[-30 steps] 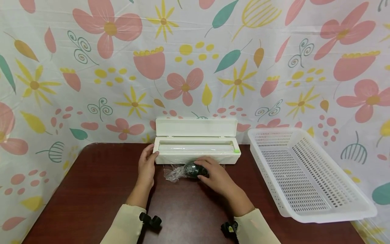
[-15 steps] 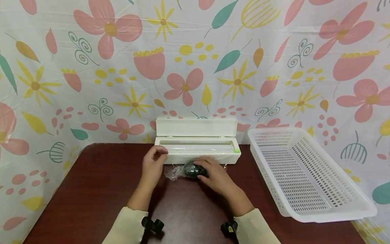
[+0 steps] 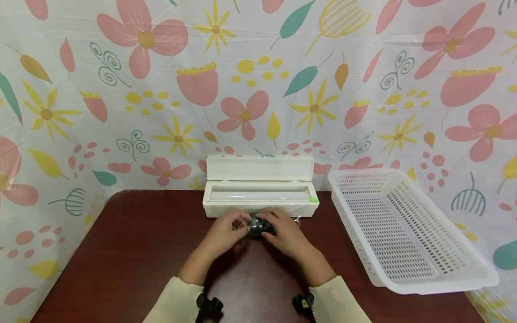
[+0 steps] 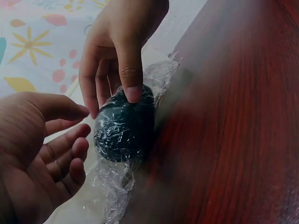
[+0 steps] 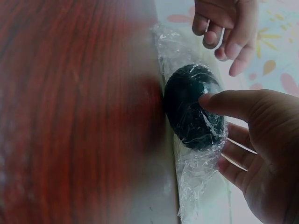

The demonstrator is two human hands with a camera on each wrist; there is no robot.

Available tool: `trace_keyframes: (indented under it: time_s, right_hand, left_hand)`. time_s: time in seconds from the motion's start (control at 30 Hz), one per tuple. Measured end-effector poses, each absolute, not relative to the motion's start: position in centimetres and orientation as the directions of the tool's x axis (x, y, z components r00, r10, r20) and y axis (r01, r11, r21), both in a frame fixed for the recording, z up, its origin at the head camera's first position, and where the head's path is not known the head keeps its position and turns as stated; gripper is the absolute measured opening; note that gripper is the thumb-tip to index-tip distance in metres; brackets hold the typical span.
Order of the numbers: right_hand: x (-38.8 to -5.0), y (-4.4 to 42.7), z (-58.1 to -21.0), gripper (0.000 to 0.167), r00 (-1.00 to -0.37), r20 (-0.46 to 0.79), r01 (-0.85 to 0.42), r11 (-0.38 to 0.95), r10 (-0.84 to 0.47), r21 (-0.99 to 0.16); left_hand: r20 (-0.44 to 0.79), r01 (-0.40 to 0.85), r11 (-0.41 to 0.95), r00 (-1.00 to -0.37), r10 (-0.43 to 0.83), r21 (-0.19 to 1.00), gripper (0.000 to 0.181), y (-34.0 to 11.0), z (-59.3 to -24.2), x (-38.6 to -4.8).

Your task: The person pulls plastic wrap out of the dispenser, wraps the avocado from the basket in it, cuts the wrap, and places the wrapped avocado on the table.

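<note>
In the head view my right hand (image 3: 288, 235) grips a dark green, oval, avocado-like fruit (image 3: 258, 224), its thumb on the near side. Clear cling film (image 4: 112, 186) wraps the fruit, and crumpled tails of it stick out at both ends. My left hand (image 3: 226, 231) is at the fruit's left end with fingers loosely bent; both wrist views show a small gap between it and the fruit. Just behind the hands stands a white film dispenser box (image 3: 299, 210), lid (image 3: 260, 169) raised, with a roll of film (image 3: 258, 196) inside.
A white perforated plastic basket (image 3: 359, 251) stands to the right on the dark red-brown table (image 3: 121, 260). A green slider (image 3: 313, 199) sits at the box's right end. Behind everything hangs a flower-patterned cloth (image 3: 242, 54).
My left hand has left the left end of the box and moved right, beside the wrapped fruit, where it covers the left film tail. The right hand keeps its grip in place.
</note>
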State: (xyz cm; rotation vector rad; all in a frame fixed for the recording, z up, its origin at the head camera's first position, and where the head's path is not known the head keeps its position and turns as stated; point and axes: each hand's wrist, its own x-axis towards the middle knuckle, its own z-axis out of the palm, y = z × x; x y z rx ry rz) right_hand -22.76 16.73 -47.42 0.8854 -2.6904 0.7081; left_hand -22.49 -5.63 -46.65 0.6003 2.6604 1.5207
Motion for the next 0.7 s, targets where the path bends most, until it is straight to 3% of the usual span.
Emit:
trace_keyframes:
  time_s: [0.7]
  right_hand:
    - [-22.75, 16.80, -47.51, 0.051, -0.793, 0.349, -0.604, 0.719, -0.500, -0.344]
  left_hand:
    - [0.186, 0.335, 0.557, -0.933, 0.308, 0.760, 0.045, -5.47, -47.52, -22.76]
